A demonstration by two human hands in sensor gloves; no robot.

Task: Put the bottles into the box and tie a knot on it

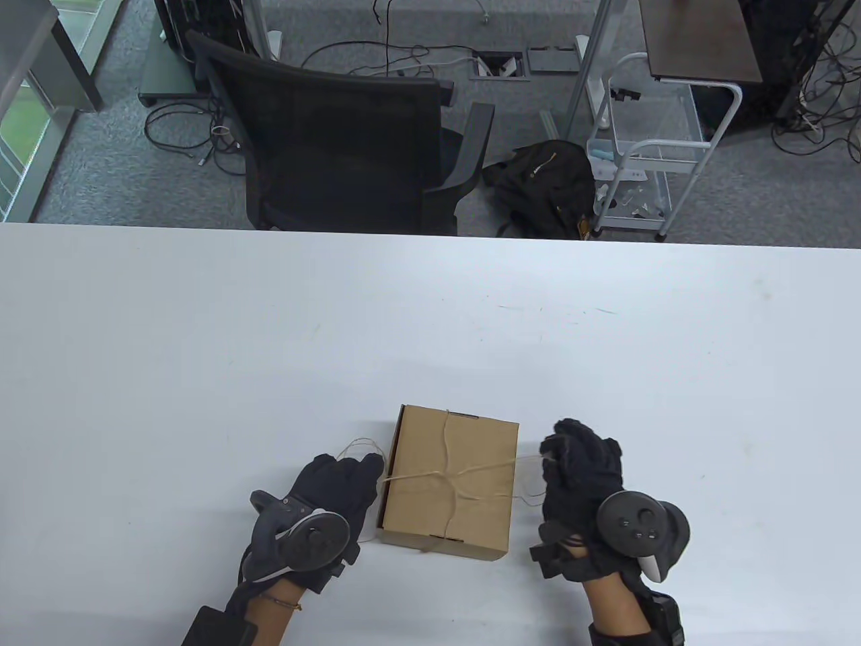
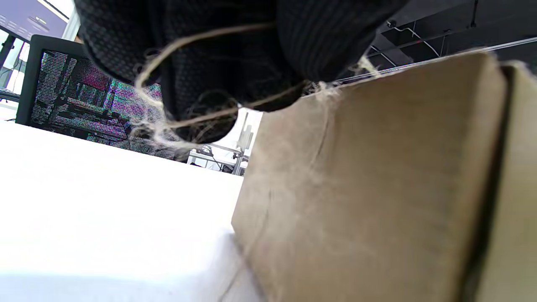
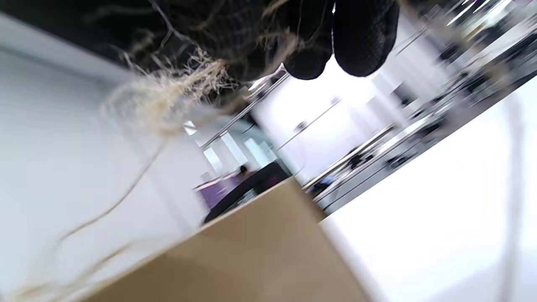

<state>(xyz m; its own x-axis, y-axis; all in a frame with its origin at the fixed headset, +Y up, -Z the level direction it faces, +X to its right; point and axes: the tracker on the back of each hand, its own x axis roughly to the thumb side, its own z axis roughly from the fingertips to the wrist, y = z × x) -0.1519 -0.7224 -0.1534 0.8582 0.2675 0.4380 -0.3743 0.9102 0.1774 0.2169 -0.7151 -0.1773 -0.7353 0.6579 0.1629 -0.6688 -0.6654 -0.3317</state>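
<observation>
The table [image 1: 202, 336] is carrying a closed box [image 1: 449, 491] near its front edge, lying right between the two hands. No bottles are showing, so they are probably already inside. Twine [image 1: 440, 476] is wrapping the box both ways, one strand running front to back over the lid and the other running left to right, the two crossing near the lid's middle.

The left hand [image 1: 329, 498] is sitting just beside the box's left wall, its fingers pinching one twine end, with a loose loop trailing beyond them. The right hand [image 1: 582, 471] is sitting just beside the right wall, fingers curled around the other end. Both hands look about equally near the box. The tails are leaving the crossing along the left-right line, so tightening looks like a matter of pulling the hands straight apart, away from the box.
</observation>
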